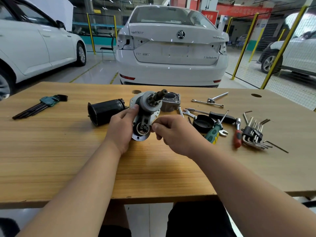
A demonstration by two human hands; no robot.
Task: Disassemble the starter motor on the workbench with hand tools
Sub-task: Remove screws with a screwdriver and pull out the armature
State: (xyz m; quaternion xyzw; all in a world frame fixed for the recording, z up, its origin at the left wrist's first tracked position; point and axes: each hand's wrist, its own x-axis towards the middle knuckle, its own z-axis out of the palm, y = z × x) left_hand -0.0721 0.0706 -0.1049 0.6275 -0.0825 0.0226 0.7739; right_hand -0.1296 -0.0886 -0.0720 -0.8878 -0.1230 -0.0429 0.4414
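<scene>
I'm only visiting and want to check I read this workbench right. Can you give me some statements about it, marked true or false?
1. The left hand holds the motor part with the shaft. True.
2. The right hand grips the green screwdriver. False: the green screwdriver lies on the bench; the right hand pinches the motor part's edge.
3. A black cylinder lies on its side, left of the hands. True.
4. There is only one key set. False: one key set lies far left, another far right.
5. A white car stands behind the bench. True.
</scene>
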